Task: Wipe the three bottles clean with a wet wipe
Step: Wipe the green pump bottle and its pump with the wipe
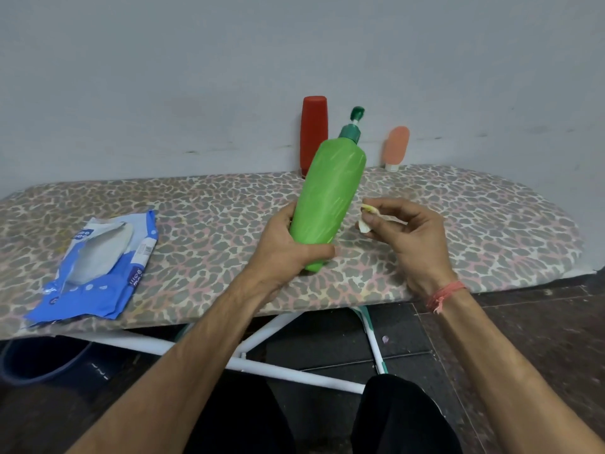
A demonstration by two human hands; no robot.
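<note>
The fingers of the left hand (288, 247) wrap tightly round the lower body of the green bottle (329, 198), thumb across the front near the base and the other fingers curled behind. The bottle tilts up and away from that grip, leaning to the right, its dark green pump top (353, 124) pointing toward the wall (196, 77). Its base sits at or just above the leopard-print cover of the ironing board (491, 224); whether it touches cannot be told.

Just right of the bottle, the right hand (409, 234) pinches a small crumpled wet wipe (366, 221) between thumb and fingertips, fingers drawn together on it. The wipe is near the bottle's side but apart from it. A reddish thread band (445, 294) circles the right wrist.

Beyond the fingers, at the board's far edge against the wall, a red bottle (313, 132) stands on its cap, partly hidden behind the green one. To its right a smaller peach bottle (396, 147) stands on its white cap, leaning slightly.

Well to the left of the left hand, a blue and white wipes packet (98, 267) lies flat on the board, its flap peeled open.

Below the forearms, the board's white legs (262, 332) cross over a dark tiled floor (540, 322).
</note>
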